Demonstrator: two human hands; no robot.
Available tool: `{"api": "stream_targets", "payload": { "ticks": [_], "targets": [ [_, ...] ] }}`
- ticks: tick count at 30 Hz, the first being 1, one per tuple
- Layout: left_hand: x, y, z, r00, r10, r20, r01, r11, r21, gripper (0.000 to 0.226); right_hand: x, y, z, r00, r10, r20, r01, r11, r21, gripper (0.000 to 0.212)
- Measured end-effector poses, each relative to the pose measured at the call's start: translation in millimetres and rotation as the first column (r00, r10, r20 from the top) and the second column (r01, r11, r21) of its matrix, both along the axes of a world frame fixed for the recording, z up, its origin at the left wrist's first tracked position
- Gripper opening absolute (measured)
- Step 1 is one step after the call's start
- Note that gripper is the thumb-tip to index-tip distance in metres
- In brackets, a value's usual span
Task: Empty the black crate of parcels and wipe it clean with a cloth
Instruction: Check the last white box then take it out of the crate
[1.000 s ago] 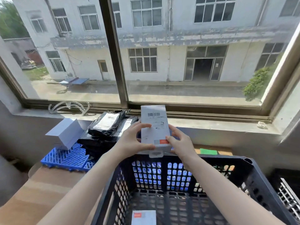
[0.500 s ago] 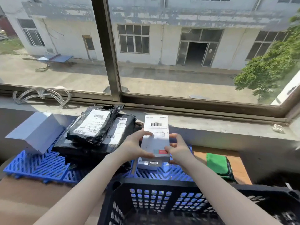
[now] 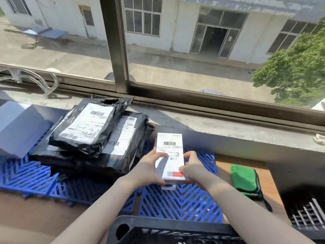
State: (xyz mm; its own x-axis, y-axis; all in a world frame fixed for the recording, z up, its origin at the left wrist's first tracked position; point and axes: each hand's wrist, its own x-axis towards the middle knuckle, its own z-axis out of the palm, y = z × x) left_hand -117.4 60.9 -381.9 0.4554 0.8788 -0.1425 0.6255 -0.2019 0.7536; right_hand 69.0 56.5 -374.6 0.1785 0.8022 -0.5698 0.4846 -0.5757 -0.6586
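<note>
— Sunlit window sill ahead; which step?
— Unloading: left hand (image 3: 149, 170) and right hand (image 3: 192, 170) clamp the white parcel (image 3: 170, 155) over the blue mat (image 3: 179, 203), beyond the black crate (image 3: 168, 229).
— Next?
— Probably set it down — green cloth (image 3: 245, 180) waits rightward.

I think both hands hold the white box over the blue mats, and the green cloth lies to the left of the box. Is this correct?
Not fully. In the head view both hands, left and right, do hold the white box over the blue mats, but the green cloth lies to the right of the box, on the wooden surface.
</note>
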Motion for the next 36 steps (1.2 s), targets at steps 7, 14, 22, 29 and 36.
{"api": "stream_targets", "payload": {
  "ticks": [7, 14, 22, 29, 36],
  "targets": [
    [8.6, 9.4, -34.7, 0.994, 0.052, -0.095, -0.052, 0.999, 0.006, 0.084, -5.6, 13.0, -21.8, 0.995, 0.086, 0.043, -0.082, 0.993, -0.09, 0.042],
    [13.9, 4.1, -30.4, 0.991, 0.105, -0.082, -0.1, 0.993, 0.062, 0.066, 4.9, 10.9, -17.5, 0.96, 0.261, 0.1, -0.259, 0.965, -0.034, 0.064],
    [16.1, -11.7, -25.0, 0.989, 0.097, -0.116, -0.062, 0.961, 0.269, 0.046, 17.4, 13.5, -7.3, 0.829, 0.402, 0.389, -0.448, 0.894, 0.031, 0.042],
    [12.8, -14.1, -14.5, 0.974, -0.002, -0.225, 0.039, 0.986, 0.159, 0.046, 18.6, 2.8, 4.1, 0.762, 0.515, 0.391, -0.532, 0.844, -0.075, 0.057],
    [-11.2, -18.4, 52.3, 0.99, 0.138, 0.019, -0.139, 0.99, 0.025, 0.031, 8.6, -12.5, 66.4, 0.848, 0.376, 0.373, -0.488, 0.828, 0.274, 0.038]
  ]
}}
